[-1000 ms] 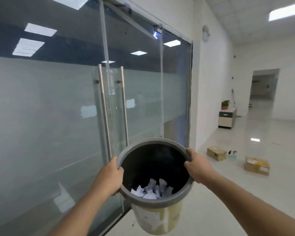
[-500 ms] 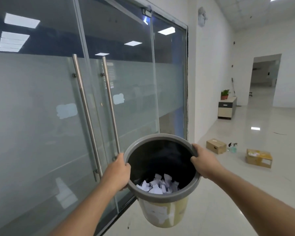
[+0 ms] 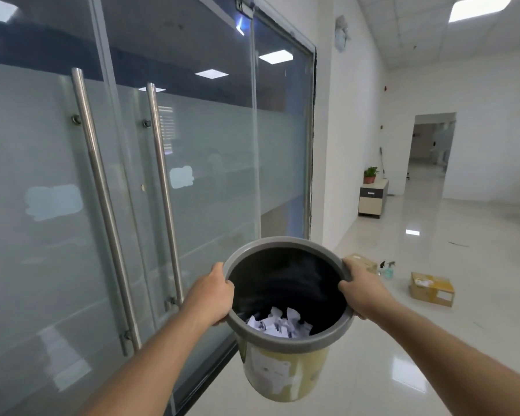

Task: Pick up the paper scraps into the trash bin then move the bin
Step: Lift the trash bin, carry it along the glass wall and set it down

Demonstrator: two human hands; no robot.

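Observation:
I hold the trash bin [image 3: 285, 373] in the air in front of me; it has a yellow body, a grey rim and a black inside. White paper scraps [image 3: 278, 324] lie crumpled at its bottom. My left hand [image 3: 212, 295] grips the rim on the left side. On the opposite side my right hand [image 3: 359, 291] grips the rim, fingers curled over the edge.
Frosted glass doors with two tall steel handles [image 3: 102, 202] stand close on my left. Ahead on the glossy white floor lie two cardboard boxes [image 3: 431, 288], a spray bottle [image 3: 388, 270] and a low cabinet [image 3: 371, 198] with a plant. A doorway [image 3: 431, 151] opens at the far end.
The view has swung right along the glass doors; the handles have slid left in view. The bin stays held in both hands, shifted slightly right.

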